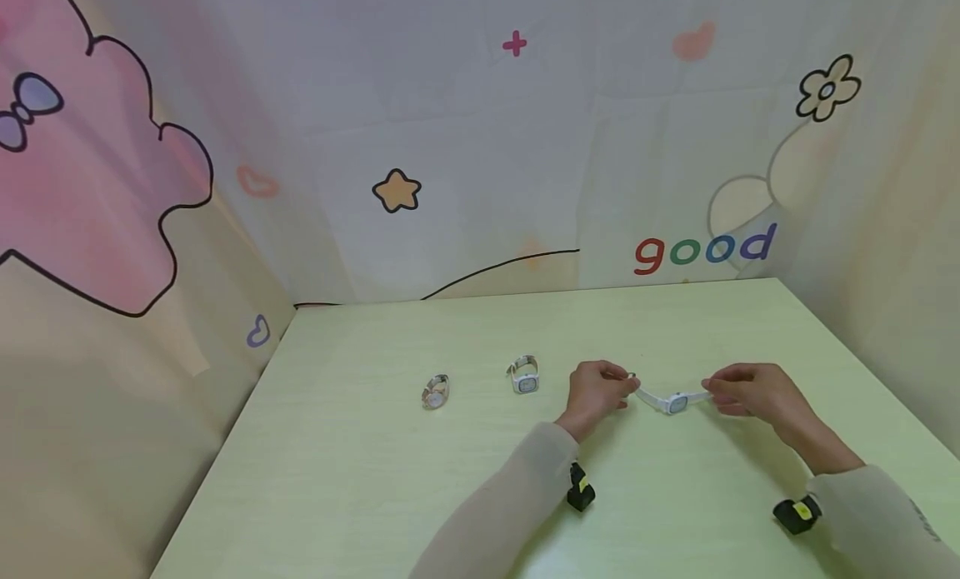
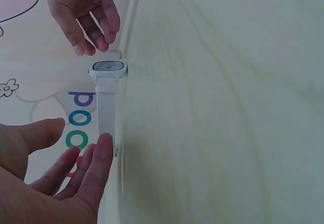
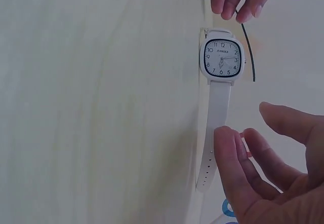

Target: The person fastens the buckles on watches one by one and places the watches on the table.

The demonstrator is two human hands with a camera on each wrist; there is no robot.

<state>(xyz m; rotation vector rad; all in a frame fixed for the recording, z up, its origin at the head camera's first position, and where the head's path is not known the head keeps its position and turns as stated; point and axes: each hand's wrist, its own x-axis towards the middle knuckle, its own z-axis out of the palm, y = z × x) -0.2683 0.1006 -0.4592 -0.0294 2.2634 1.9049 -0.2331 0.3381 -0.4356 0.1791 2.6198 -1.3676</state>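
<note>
A white wristwatch point(image 1: 677, 404) with a rounded-square dial lies stretched out on the table between the two hands. At its buckle end is my left hand point(image 1: 597, 396); in the left wrist view, its thumb stands apart from the fingers and the index fingertip overlaps the white strap point(image 2: 106, 107). My right hand point(image 1: 761, 396) is at the end with the holes. Seen from the right wrist, thumb and fingers are spread, with the index fingertip right at the strap's edge point(image 3: 218, 107). The dial point(image 3: 221, 59) faces up with black numerals.
Left of the hands stands another white watch point(image 1: 527, 384) with its band looped. Farther left is a rose-toned watch point(image 1: 434, 398), also looped. All rest on a pale green table point(image 1: 337, 479), with a printed curtain point(image 1: 465, 129) behind it. Black wrist cameras point(image 1: 580, 489) sit at the sleeves.
</note>
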